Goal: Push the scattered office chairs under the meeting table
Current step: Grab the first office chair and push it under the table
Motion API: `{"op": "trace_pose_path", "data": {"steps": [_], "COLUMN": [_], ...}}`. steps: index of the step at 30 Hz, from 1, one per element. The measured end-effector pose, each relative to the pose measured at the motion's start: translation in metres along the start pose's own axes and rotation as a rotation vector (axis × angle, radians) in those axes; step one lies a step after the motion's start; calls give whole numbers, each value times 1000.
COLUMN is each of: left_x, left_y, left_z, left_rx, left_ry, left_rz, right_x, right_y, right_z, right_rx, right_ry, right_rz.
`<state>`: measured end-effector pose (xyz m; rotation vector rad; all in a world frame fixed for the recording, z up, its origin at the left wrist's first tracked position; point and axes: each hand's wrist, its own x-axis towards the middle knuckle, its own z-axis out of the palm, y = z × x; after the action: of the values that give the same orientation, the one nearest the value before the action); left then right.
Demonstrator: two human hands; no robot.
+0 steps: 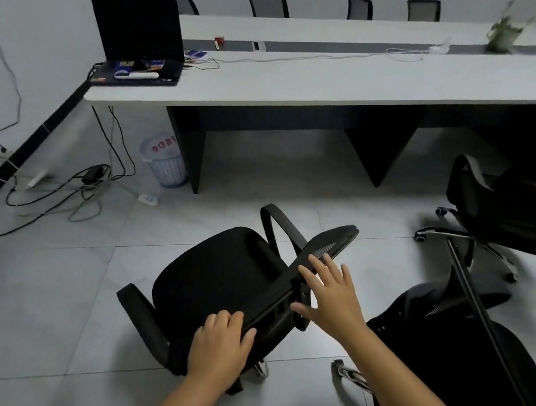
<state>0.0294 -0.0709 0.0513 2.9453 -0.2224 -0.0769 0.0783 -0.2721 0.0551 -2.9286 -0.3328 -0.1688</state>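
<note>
On the tiled floor just below my head camera stands a black office chair [218,283], out in the open and well apart from the near long edge of the meeting table [338,88]; its seat faces the table's left end and its mesh backrest runs diagonally toward me. My left hand [220,346] grips the lower end of that backrest's top edge, fingers curled over it and thumb on the near side. My right hand [329,295] is spread wide, fingers straight, at the middle of the backrest; I cannot tell whether the palm touches it. Just beside it on the right stands a second chair [463,349], back toward me, and a third chair [507,211] sits near the table's right part, not tucked under. Four more chair backs [268,2] show beyond the far long edge. At the table's left end lies an open laptop [138,43], with a white cable [308,58] trailing along the top and a plant [504,32] near the far right. A mesh wastebasket [165,162] stands on the floor by the table's left leg panel, beside tangled cords [73,189].
</note>
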Motion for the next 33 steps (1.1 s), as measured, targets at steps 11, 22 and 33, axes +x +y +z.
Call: {"op": "trace_pose_path", "data": {"steps": [11,22,33], "left_x": [27,154,273], "left_y": [-94,-197,-233], "left_z": [-2,-21,-27], "left_rx": [174,186,135], "left_ry": [206,231,375], "left_rz": [213,429,557], "right_x": [49,143,251], "right_y": [-29,-71,-60], "right_z": [45,75,88], "right_rx": [-83,-213,-255], "right_ry": [326,388,446], "right_rz": [-243,-132,-87]}}
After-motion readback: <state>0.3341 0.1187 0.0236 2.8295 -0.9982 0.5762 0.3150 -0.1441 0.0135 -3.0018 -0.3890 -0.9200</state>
